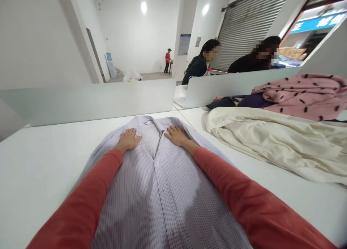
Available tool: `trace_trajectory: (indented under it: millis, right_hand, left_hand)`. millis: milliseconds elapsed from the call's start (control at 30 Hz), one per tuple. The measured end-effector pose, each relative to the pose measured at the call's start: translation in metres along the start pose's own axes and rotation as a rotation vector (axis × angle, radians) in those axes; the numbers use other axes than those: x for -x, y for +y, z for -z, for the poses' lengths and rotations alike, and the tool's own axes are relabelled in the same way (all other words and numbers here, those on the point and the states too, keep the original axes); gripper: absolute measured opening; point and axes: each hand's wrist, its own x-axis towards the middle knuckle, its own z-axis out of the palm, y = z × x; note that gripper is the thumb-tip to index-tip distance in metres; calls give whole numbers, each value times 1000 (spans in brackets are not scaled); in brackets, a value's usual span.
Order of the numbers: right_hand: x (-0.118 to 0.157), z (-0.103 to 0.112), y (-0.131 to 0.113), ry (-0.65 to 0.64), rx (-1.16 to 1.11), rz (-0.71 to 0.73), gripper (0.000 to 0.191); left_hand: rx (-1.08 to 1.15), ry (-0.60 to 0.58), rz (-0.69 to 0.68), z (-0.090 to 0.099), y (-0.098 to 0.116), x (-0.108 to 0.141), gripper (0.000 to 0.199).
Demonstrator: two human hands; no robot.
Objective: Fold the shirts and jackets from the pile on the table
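A striped, pale purple-grey button-up shirt lies front side up on the white table, its collar at the far end and its neck opening in a V. My left hand rests flat on the shirt near the left side of the collar, fingers spread. On the other side of the neck opening, my right hand lies palm down on the fabric with its fingers apart. A small label shows inside the collar. My forearms cover parts of the shirt's sides, and its lower end runs out of view.
A rumpled cream cloth lies to the right of the shirt. Behind it are a pink garment with dark marks and dark purple cloth. A frosted partition edges the table's far side; two people sit beyond it.
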Motion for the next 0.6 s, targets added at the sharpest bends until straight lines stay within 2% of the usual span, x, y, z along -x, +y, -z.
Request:
trace_trajectory:
  millis: [100, 200, 267, 367, 433, 500, 533, 600]
  right_hand:
    - [17, 7, -8, 26, 15, -48, 51]
    - [56, 11, -7, 54, 21, 9, 53]
    - [87, 8, 1, 60, 23, 79, 54]
    - [120, -2, 15, 45, 44, 115, 53]
    - [127, -10, 23, 56, 59, 118, 52]
    - [123, -16, 26, 89, 63, 146, 52]
    - [119, -17, 27, 106, 65, 166, 52]
    - [108, -17, 25, 117, 76, 210, 52]
  left_hand:
    - [-13, -20, -15, 9, 1, -1, 59]
    - [-31, -19, -5, 28, -1, 17, 58]
    - [-42, -8, 1, 41, -7, 45, 57]
    - [-82, -31, -1, 49, -21, 109, 58]
    - [-116, -91, 54, 45, -29, 153, 61]
    - [-125, -163, 139, 33, -35, 185, 63]
    - [-122, -182, 169, 27, -37, 193, 63]
    - [-122, -176, 195, 16, -44, 193, 62]
